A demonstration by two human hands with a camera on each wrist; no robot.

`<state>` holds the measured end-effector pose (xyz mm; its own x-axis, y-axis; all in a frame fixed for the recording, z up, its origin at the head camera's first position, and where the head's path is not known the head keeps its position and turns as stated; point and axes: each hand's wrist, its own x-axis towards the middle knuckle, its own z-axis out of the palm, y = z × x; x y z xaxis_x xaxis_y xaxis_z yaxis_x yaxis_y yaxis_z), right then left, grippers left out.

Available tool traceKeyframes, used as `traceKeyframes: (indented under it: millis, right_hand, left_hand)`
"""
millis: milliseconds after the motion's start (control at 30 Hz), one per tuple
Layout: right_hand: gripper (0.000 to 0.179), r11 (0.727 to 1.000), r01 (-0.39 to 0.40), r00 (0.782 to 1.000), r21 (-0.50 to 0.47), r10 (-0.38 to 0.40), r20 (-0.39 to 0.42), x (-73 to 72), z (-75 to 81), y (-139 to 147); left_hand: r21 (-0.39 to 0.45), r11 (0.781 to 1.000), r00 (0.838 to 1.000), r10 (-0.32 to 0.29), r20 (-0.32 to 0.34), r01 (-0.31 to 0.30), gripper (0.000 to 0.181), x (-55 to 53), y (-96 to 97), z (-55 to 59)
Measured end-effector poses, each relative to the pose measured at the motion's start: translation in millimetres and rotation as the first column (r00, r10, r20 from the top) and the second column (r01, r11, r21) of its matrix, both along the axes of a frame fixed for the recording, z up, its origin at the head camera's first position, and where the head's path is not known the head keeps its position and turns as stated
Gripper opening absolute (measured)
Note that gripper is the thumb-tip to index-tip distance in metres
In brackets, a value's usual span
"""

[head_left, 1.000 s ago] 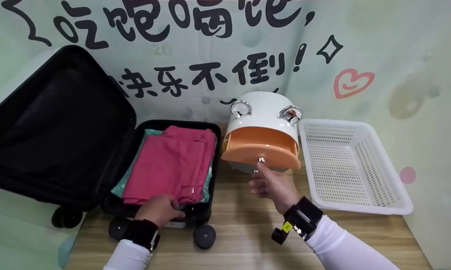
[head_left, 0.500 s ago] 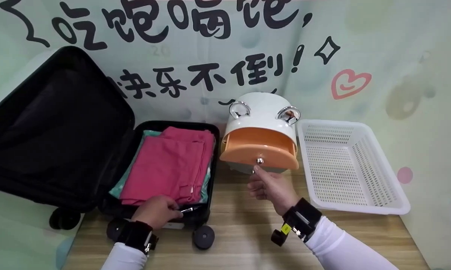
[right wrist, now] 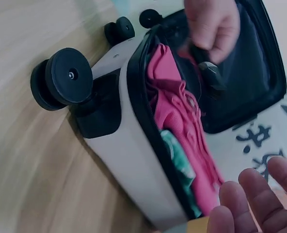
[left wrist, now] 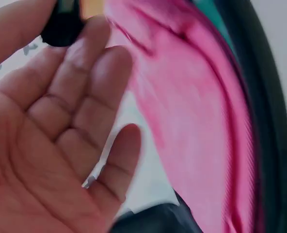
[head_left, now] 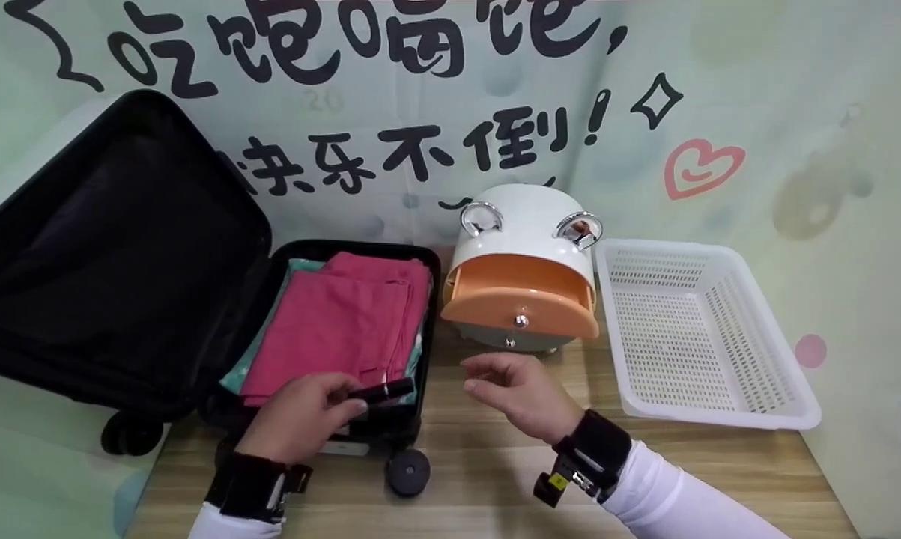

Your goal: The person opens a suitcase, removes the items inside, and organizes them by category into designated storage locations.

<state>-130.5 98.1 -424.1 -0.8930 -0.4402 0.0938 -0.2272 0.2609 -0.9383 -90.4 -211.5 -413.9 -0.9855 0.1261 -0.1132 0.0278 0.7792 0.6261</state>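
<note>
Pinching silver-banded blk tube (head_left: 399,389), L hand (head_left: 294,418) is higher vs. before; R hand (head_left: 529,397), loosely spread, farther from knob (head_left: 521,321) ahead.

White sleeves (head_left: 686,490), black wrist straps (head_left: 604,443), yellow label (head_left: 557,481) on the right

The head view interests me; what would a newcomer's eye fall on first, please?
Probably the white drawer cabinet, its orange drawer pulled out, between the open suitcase and perforated basket. Next perhaps comes the silver-banded black tube that the left hand pinches over the suitcase's near end.
</note>
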Motion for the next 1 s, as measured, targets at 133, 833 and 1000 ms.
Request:
traceKeyframes:
  millis: [133, 833, 1000]
  right_hand:
    - [0.034, 0.995, -0.094, 0.994, 0.04, 0.096, -0.05, 5.8, 8.4, -8]
    - [0.019, 0.977, 0.188, 0.921, 0.099, -0.14, -0.364, -9.4, 64.8, 18]
    - [0.021, 0.929, 0.36, 0.866, 0.086, -0.298, -0.4, -32.6, 75.9, 48]
  left_hand:
    - [0.038, 0.998, 0.991, -0.041, -0.128, 0.046, 0.01, 3.0, 24.8, 5.1]
    - [0.095, 0.995, 0.96, 0.039, -0.277, -0.013, 0.052, -3.9, 24.8, -13.1]
    - [-0.007, 0.996, 0.954, 0.08, -0.288, -0.086, 0.064, -5.5, 6.5, -26.2]
